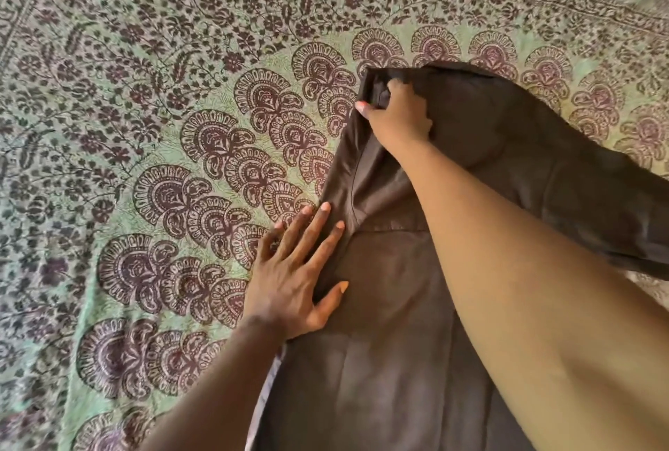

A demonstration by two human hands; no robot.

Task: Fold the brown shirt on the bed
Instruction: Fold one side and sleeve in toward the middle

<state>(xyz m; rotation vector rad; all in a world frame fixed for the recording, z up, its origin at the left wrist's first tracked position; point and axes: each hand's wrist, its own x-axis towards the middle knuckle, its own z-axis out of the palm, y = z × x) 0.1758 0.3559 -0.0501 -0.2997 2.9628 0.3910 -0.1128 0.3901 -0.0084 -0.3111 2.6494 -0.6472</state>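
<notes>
The brown shirt [391, 306] lay on the patterned bed [144, 88]; the left hand [297, 277] pressed flat (fingers straight) to anchor it; the right hand [396, 117] gripped a far corner for folding.

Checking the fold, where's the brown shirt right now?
Head view: plain brown cotton shirt lies right of centre on the patterned bedspread, under both hands.
</notes>
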